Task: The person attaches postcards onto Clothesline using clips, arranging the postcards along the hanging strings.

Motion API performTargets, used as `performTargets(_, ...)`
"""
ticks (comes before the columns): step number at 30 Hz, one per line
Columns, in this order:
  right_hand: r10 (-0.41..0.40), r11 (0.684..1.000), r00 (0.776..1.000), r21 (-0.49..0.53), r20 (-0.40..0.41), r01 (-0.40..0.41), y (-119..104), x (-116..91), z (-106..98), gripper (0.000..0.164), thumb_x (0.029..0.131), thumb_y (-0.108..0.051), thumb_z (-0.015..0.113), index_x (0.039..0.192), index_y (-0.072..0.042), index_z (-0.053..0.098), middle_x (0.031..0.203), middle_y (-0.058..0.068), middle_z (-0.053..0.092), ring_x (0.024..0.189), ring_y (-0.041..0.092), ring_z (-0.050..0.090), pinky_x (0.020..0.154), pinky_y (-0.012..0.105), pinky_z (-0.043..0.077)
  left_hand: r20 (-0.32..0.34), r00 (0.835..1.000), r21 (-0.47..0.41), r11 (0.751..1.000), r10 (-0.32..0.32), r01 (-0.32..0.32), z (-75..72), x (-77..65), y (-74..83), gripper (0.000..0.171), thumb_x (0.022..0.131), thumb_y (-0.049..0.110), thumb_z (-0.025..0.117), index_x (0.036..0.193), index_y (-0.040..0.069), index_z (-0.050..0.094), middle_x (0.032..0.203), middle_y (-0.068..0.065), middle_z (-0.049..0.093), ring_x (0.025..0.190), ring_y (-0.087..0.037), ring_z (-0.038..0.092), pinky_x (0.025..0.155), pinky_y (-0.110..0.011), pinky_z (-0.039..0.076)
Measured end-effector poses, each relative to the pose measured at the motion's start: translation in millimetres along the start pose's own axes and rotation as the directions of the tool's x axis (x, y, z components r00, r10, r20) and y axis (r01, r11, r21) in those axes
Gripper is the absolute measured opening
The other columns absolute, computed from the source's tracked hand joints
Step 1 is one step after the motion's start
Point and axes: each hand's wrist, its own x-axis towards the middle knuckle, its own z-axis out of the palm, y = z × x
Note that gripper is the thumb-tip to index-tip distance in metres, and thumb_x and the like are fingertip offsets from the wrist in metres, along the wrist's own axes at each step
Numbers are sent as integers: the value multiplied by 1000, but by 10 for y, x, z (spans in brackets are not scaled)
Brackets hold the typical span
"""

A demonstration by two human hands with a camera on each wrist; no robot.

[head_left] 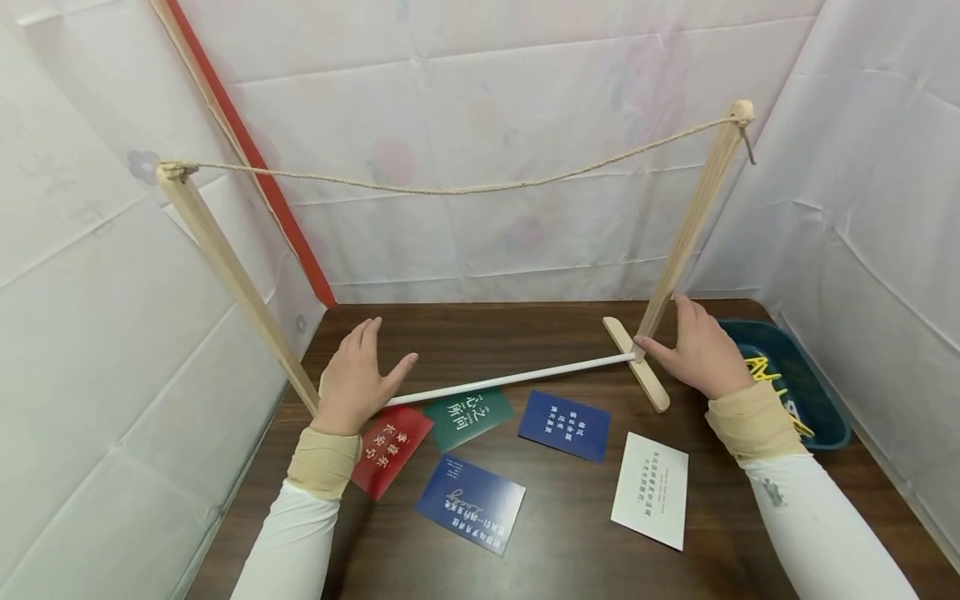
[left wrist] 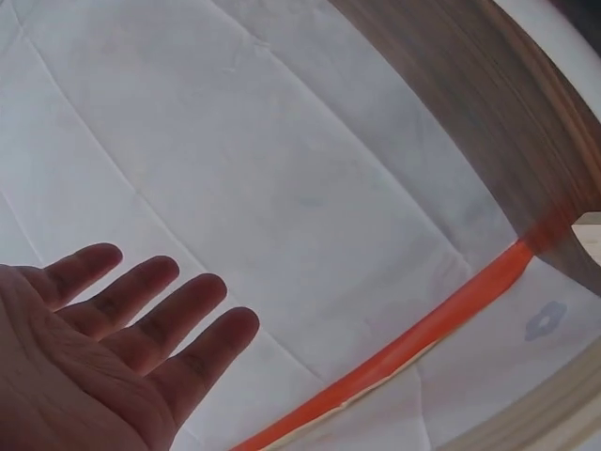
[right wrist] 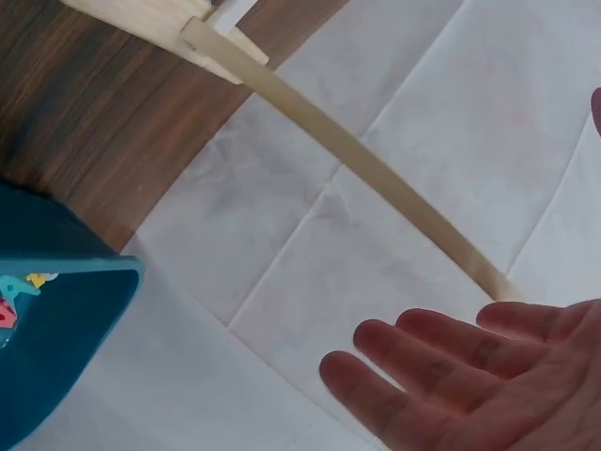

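Observation:
A wooden stand has a left post (head_left: pixel 236 279) and a right post (head_left: pixel 693 221), with a sagging twine (head_left: pixel 450 192) tied between their tops. A white rod (head_left: pixel 517 377) runs low between them. Beside the left post's lower end is my left hand (head_left: pixel 352 383), fingers straight and thumb spread. My right hand (head_left: pixel 697 350) is by the right post's foot, its thumb close to the post; contact is unclear. Both wrist views show extended fingers and bare palms, the left hand (left wrist: pixel 141 348) and the right hand (right wrist: pixel 470 381). The left foot of the stand is hidden.
Several printed cards lie on the dark wooden table: red (head_left: pixel 390 450), green (head_left: pixel 468 419), blue (head_left: pixel 566 425), another blue (head_left: pixel 472 504) and white (head_left: pixel 651 490). A teal bin (head_left: pixel 832 417) at right holds yellow and other coloured clips. White cloth (head_left: pixel 525 83) surrounds the table.

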Motion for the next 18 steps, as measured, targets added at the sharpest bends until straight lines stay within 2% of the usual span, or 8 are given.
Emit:
performTargets(3,-7,1000,999,16,-38,8,28,38,-3,103,102,-49,75,163,16,24,153,48,43,135,65,50,105,76,47,-14,1000,-24,1000,-16,15,-23,-36,-29,88,97,52,77,156,-6,47,153,-29,56,137,-50,60,100,-66,58)
performTargets(7,3,998,997,56,-78,1,63,87,-3,98,102,-44,75,162,17,26,153,46,45,131,65,53,103,76,48,-64,998,-47,999,-16,13,-48,-55,-69,84,97,48,78,153,-7,49,147,-30,60,129,-51,65,92,-66,61)
performTargets(13,22,994,996,105,-86,-13,122,145,-19,94,105,-42,71,162,17,25,150,48,47,125,67,56,99,76,49,-148,989,-60,998,-21,12,-104,-66,-114,74,97,40,79,145,-12,56,135,-34,66,114,-53,70,88,-67,61)
performTargets(18,44,990,995,141,-85,-32,133,182,-54,93,106,-42,71,163,16,24,150,48,48,126,66,56,99,76,50,-206,978,-101,995,-45,25,-155,-76,-135,63,99,33,79,138,-13,59,121,-33,70,101,-50,72,82,-65,61)
